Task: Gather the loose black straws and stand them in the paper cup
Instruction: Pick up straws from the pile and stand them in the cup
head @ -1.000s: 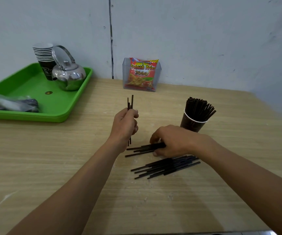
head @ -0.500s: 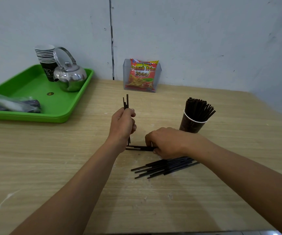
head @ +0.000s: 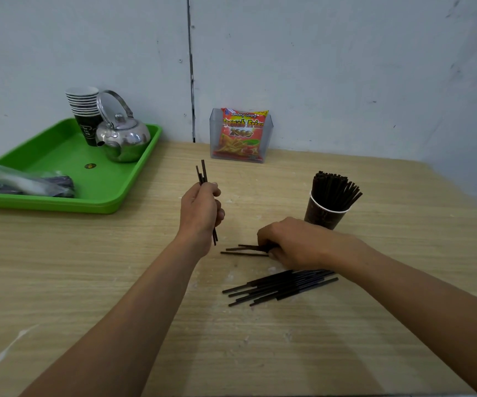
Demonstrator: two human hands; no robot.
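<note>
My left hand (head: pixel 201 210) is closed around a few black straws (head: pixel 202 172) held nearly upright above the table's middle. My right hand (head: pixel 294 243) rests palm down on the table, its fingers pinching a few loose straws (head: pixel 244 250) that stick out to the left. A pile of several loose black straws (head: pixel 280 286) lies on the wood just in front of that hand. The dark paper cup (head: pixel 324 217) with a white rim stands behind my right hand, packed with several straws fanned out at the top.
A green tray (head: pixel 68 196) at the left holds a steel kettle (head: pixel 122 137), a stack of paper cups (head: pixel 84 110) and a plastic bag (head: pixel 22 183). A clear holder with a red snack packet (head: pixel 241 136) stands by the wall. The wooden table (head: pixel 88 267) ends at the right.
My right hand slid a little to the right along the table, dragging its few straws with it. My left hand kept its straws upright and barely shifted.
</note>
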